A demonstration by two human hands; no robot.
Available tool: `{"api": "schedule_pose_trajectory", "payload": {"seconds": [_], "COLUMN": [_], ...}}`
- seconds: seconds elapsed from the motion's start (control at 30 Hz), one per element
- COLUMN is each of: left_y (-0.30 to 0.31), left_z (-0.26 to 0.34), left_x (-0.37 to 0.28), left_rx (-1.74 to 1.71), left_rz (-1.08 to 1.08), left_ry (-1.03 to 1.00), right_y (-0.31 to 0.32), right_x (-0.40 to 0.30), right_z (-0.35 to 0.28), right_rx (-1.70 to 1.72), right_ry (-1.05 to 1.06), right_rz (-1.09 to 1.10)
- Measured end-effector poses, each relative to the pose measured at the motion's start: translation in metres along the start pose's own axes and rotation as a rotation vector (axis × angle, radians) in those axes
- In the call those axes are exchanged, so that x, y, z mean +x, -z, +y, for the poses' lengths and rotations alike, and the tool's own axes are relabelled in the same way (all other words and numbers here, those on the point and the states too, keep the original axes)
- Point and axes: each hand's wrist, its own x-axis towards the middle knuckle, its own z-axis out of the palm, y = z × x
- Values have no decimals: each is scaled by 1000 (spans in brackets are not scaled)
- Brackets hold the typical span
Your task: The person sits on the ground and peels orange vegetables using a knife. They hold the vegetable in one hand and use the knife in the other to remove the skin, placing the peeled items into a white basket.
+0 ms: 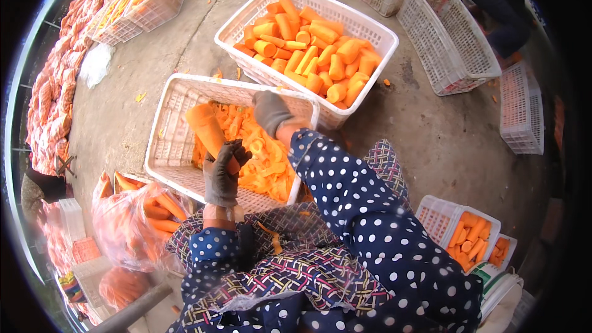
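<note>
My left hand, in a dark grey glove, grips the narrow end of a thick carrot, its wide end tilted up and away from me. My gloved right hand is blurred, over the far right part of a white plastic crate. Its fingers curl away from view, so whether it holds a tool is hidden. Beneath both hands, a heap of orange carrot peelings fills the bottom of that crate. Just beyond stands a second white crate, full of peeled, trimmed carrots.
A pink plastic bag of carrots sits to my left. Stacked pink sacks line the far left. Nested white crates stand at the upper right, near another person. More carrots and a white bucket are at my right.
</note>
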Motion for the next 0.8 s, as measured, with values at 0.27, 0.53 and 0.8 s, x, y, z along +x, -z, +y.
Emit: {"api": "schedule_pose_trajectory", "payload": {"seconds": [0.27,0.53,0.8], "left_y": [-49,-117,-132], "left_z": [4,-48,-49], "left_x": [63,139,134], "left_rx": [493,1587,1832], "left_rz": [-78,-330,-344], "left_ry": [163,-428,-314], "right_y": [58,104,99], "right_x": [-62,-95,-67], "right_z": [16,53,57], "right_rx": [302,-36,-128], "right_ry": [-343,-331,-391], "right_rz": [-240,111,-69]}}
